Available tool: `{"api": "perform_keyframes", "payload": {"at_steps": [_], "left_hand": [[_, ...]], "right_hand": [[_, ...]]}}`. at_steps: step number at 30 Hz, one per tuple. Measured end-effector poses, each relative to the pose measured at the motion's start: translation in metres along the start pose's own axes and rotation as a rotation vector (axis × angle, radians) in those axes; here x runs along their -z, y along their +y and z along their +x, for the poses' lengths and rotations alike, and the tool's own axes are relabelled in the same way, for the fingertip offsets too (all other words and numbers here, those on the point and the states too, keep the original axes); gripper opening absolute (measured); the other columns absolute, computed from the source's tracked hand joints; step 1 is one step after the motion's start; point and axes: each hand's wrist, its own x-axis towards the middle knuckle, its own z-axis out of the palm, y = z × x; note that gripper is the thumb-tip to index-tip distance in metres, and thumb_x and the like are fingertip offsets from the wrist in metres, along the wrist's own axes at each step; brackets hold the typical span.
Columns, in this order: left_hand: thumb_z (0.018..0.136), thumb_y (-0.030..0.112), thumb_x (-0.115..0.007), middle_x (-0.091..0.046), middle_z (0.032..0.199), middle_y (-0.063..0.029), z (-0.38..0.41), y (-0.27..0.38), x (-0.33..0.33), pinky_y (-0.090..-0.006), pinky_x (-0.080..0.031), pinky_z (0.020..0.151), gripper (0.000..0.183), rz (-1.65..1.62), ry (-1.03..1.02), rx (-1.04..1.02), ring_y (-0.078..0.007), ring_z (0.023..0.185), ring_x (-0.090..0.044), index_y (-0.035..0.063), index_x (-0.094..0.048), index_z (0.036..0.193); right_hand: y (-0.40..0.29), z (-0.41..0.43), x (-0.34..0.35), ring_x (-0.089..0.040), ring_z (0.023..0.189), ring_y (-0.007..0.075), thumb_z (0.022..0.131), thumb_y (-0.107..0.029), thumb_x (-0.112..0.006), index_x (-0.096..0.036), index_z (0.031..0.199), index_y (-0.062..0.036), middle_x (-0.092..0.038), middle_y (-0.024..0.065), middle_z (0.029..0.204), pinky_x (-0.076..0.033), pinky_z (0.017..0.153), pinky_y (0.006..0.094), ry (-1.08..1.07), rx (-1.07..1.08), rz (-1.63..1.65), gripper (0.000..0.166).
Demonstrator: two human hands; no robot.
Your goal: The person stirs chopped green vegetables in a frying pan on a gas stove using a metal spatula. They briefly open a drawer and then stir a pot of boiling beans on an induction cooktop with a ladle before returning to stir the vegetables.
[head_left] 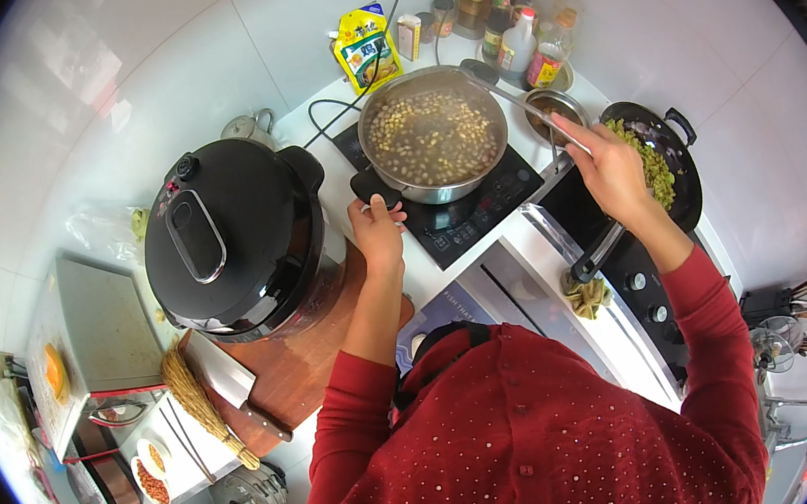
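Note:
A steel pot [442, 193] stands on a black induction cooker [462, 233], holding cloudy liquid full of pale and brown beans or nuts [427, 136]. Its black side handle [368, 183] is in my left hand [377, 234], fingers curled at the near side. My right hand [609, 170] grips the long metal handle of a utensil, likely a ladle [517, 100], which reaches over the pot's right rim. The utensil's far end is hidden in the liquid. Just left of my left hand is a large black electric pressure cooker [259, 247] with its lid on.
A wok [684, 195] with chopped greens sits on the gas hob at right, beside a small steel bowl [553, 116]. Sauce bottles [518, 45] crowd the back corner. A cleaver [225, 372] and straw brush [198, 398] lie at left. A black cable [339, 124] runs behind the pot.

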Motion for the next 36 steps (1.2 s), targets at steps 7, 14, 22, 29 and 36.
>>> {"api": "perform_keyframes", "payload": {"at_steps": [7, 14, 22, 29, 36], "left_hand": [[0.103, 0.025, -0.048, -0.064, 0.094, -0.0140, -0.001, 0.003, 0.000, -0.0263, -0.047, 0.056, 0.035, 0.010, -0.005, -0.002, -0.0156, 0.071, -0.064, -0.0007, -0.040, 0.124], [0.103, 0.024, -0.048, -0.064, 0.094, -0.0129, 0.001, 0.001, 0.000, -0.0270, -0.047, 0.057, 0.034, 0.005, -0.002, 0.001, -0.0158, 0.073, -0.065, -0.0005, -0.040, 0.124], [0.103, 0.023, -0.047, -0.061, 0.099, -0.0138, -0.002, 0.007, 0.000, -0.0269, -0.047, 0.058, 0.036, 0.025, -0.011, 0.020, -0.0162, 0.075, -0.065, -0.0015, -0.038, 0.128], [0.104, 0.023, -0.046, -0.065, 0.093, -0.0134, -0.003, 0.006, 0.000, -0.0264, -0.048, 0.056, 0.031, -0.007, 0.019, 0.015, -0.0139, 0.070, -0.064, -0.0011, -0.039, 0.123], [0.103, 0.023, -0.046, -0.065, 0.093, -0.0141, 0.000, 0.002, 0.002, -0.0258, -0.048, 0.055, 0.034, 0.002, 0.018, 0.005, -0.0150, 0.070, -0.065, -0.0018, -0.038, 0.125]], "right_hand": [[0.001, 0.025, -0.041, -0.062, 0.075, 0.0335, 0.090, -0.013, -0.063, -0.059, 0.133, -0.0313, -0.060, 0.0113, 0.087, -0.050, 0.066, 0.0439, 0.030, 0.110, -0.036, 0.046], [0.000, 0.028, -0.050, -0.060, 0.075, 0.0318, 0.088, -0.011, -0.063, -0.060, 0.131, -0.0251, -0.057, 0.0108, 0.086, -0.050, 0.064, 0.0425, -0.126, 0.327, -0.044, 0.045], [-0.001, 0.018, -0.002, -0.065, 0.076, 0.0328, 0.081, -0.004, -0.060, -0.064, 0.126, -0.0234, -0.061, 0.0113, 0.089, -0.053, 0.065, 0.0437, -0.149, 0.347, -0.102, 0.048], [0.001, -0.002, 0.058, -0.062, 0.071, 0.0296, 0.084, -0.006, -0.063, -0.065, 0.124, -0.0248, -0.060, 0.0097, 0.086, -0.052, 0.064, 0.0403, -0.157, 0.203, -0.149, 0.044], [-0.002, -0.018, 0.106, -0.058, 0.076, 0.0296, 0.081, -0.002, -0.067, -0.062, 0.129, -0.0212, -0.059, 0.0126, 0.084, -0.047, 0.066, 0.0389, -0.248, 0.113, 0.011, 0.052]]}}
